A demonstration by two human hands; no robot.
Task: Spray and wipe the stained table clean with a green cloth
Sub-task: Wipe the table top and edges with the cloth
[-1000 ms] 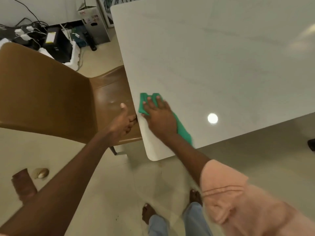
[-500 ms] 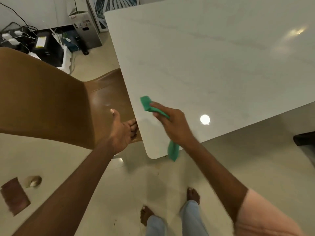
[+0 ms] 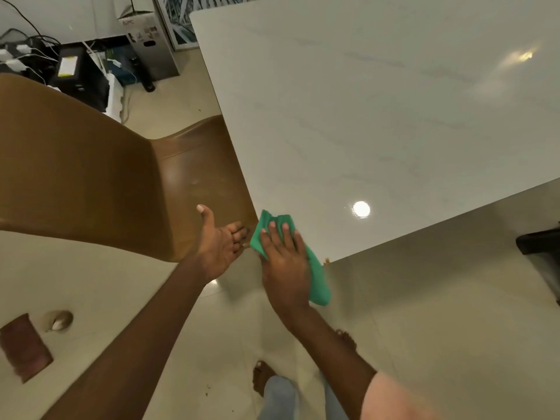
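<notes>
The right hand is pressing flat, fingers straight, on the green cloth at the table corner. The left hand is waiting open beside it at nine o'clock. The cloth is stretching from eleven to five o'clock, its tail hanging off the edge.

Green cloth pressed at the table's near corner

The right hand lies flat on the green cloth at the white table corner. The left hand, palm up, waits beside the edge, over the brown chair
</notes>
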